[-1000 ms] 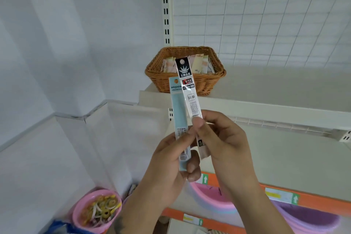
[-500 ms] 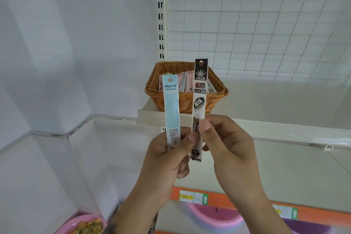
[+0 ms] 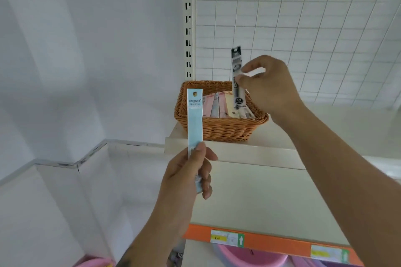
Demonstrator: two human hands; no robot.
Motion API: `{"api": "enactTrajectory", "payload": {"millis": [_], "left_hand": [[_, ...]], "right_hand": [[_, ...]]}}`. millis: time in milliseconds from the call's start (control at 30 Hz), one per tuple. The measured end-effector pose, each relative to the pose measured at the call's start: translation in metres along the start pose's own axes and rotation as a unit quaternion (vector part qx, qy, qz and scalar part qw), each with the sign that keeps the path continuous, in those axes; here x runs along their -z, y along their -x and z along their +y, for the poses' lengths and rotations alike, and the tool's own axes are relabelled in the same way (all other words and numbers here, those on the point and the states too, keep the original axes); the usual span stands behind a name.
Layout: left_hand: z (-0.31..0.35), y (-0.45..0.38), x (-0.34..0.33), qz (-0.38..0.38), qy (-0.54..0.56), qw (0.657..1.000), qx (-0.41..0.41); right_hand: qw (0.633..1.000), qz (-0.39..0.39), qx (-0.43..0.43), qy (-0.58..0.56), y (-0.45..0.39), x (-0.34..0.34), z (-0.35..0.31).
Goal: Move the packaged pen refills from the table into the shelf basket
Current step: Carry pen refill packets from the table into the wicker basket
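A brown wicker basket point(image 3: 219, 129) stands on the upper shelf, with several pastel refill packs point(image 3: 219, 105) leaning inside it. My right hand point(image 3: 267, 86) pinches a black-and-clear refill pack point(image 3: 236, 76) upright over the basket's right side. My left hand point(image 3: 188, 175) holds a light blue refill pack point(image 3: 194, 119) upright by its lower end, in front of the basket's left corner and below the shelf edge.
The cream upper shelf point(image 3: 238, 149) juts out at its front edge. Behind it is a white wire grid panel point(image 3: 293, 28) and a slotted upright point(image 3: 188, 28). An orange price strip point(image 3: 271, 243) edges a lower shelf, with pink tubs point(image 3: 249, 260) beneath.
My hands have separated. The right hand has carried the black pack up and forward over the basket. The left hand stays lower with the blue pack.
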State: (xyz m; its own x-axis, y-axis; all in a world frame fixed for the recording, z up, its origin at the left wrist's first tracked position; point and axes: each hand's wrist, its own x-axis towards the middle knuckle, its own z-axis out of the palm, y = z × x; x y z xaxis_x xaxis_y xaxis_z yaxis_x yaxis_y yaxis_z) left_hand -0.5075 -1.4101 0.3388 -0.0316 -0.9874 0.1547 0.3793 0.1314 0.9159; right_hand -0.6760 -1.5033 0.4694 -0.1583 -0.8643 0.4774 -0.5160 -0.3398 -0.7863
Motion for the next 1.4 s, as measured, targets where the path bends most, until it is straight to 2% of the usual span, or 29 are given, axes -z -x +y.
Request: {"api": "enactTrajectory", "payload": {"millis": [167, 233, 300, 467, 633, 800, 1067, 1100, 1133, 1200, 1233, 1267, 1300, 1400], "left_hand": [[-0.001, -0.002, 0.003, 0.017, 0.025, 0.997, 0.074], [0.001, -0.005, 0.006, 0.018, 0.041, 0.995, 0.091], [0.002, -0.006, 0.008, 0.019, 0.047, 0.995, 0.087], [-0.001, -0.006, 0.012, 0.043, 0.063, 0.996, 0.042], [0.000, -0.010, 0.004, 0.082, 0.050, 0.995, -0.003], [0.003, -0.011, -0.005, 0.074, 0.005, 0.996, -0.054], [0.008, -0.005, -0.006, 0.038, -0.134, 0.978, -0.153], [0.006, -0.006, 0.001, 0.061, -0.181, 0.964, -0.184], [0.002, -0.008, 0.010, 0.099, -0.260, 0.931, -0.235], [-0.014, -0.017, 0.032, 0.147, -0.460, 0.810, -0.334], [-0.025, -0.021, 0.043, 0.156, -0.541, 0.748, -0.353], [-0.037, -0.025, 0.051, 0.160, -0.596, 0.705, -0.350], [-0.048, -0.027, 0.057, 0.157, -0.627, 0.684, -0.338], [-0.078, -0.034, 0.071, 0.124, -0.669, 0.657, -0.325]], "right_hand": [[0.971, -0.102, -0.020, 0.215, -0.029, -0.038, 0.017], [0.946, -0.115, -0.032, 0.302, -0.030, -0.046, 0.022], [0.939, -0.100, -0.026, 0.328, -0.028, -0.046, 0.023], [0.970, -0.017, 0.049, 0.236, 0.001, -0.030, 0.020], [0.983, 0.026, 0.176, 0.049, 0.074, -0.020, 0.016], [0.982, 0.006, 0.161, -0.102, 0.120, -0.034, 0.026], [0.981, -0.014, 0.145, -0.130, 0.126, -0.047, 0.038], [0.980, -0.015, 0.149, -0.133, 0.123, -0.046, 0.034], [0.979, -0.012, 0.151, -0.139, 0.117, -0.043, 0.028], [0.983, 0.003, 0.134, -0.125, 0.094, -0.038, 0.016], [0.988, 0.011, 0.118, -0.096, 0.079, -0.036, 0.009], [0.993, 0.010, 0.101, -0.066, 0.062, -0.033, 0.002], [0.996, -0.002, 0.082, -0.042, 0.046, -0.032, -0.005], [0.998, -0.063, 0.027, 0.005, 0.006, -0.039, -0.022]]}}
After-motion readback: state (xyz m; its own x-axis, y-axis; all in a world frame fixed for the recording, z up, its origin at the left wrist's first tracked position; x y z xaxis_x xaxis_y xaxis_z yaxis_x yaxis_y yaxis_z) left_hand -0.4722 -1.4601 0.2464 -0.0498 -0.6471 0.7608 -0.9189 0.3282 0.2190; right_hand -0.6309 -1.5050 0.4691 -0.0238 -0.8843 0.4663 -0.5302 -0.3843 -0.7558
